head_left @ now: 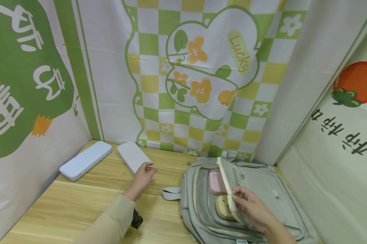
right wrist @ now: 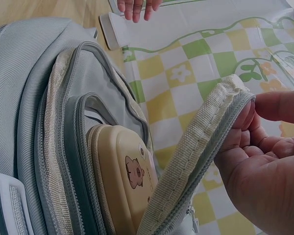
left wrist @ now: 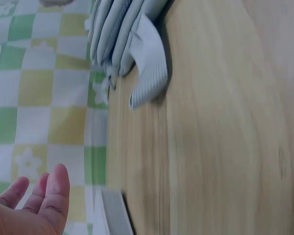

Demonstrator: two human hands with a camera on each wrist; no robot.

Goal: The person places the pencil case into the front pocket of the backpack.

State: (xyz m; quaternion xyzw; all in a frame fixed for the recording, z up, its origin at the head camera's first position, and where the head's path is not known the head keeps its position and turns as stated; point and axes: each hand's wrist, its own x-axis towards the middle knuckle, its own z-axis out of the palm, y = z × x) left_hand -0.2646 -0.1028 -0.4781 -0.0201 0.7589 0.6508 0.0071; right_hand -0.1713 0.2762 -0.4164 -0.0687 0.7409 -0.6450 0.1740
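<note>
A grey-green backpack [head_left: 189,200] lies on the table with its front pocket unzipped. My right hand [head_left: 253,206] pinches the zippered edge of the pocket flap [right wrist: 191,152] between thumb and fingers and holds it raised. Inside the pocket sit a yellow case [right wrist: 130,171] with a bear picture and a pink case [head_left: 216,183], both partly covered by the flap. My left hand [head_left: 143,178] hovers near the white flat case [head_left: 131,154], fingers loosely bent and nothing held. In the left wrist view the left hand's fingers [left wrist: 56,196] are apart from the case's edge.
A pale blue case [head_left: 85,161] lies at the table's left back corner. A grey strap loop [head_left: 171,194] sticks out from the backpack's left side. Printed cloth [head_left: 159,101] hangs along the back edge of the wooden table [head_left: 64,203], with more cloth on both sides.
</note>
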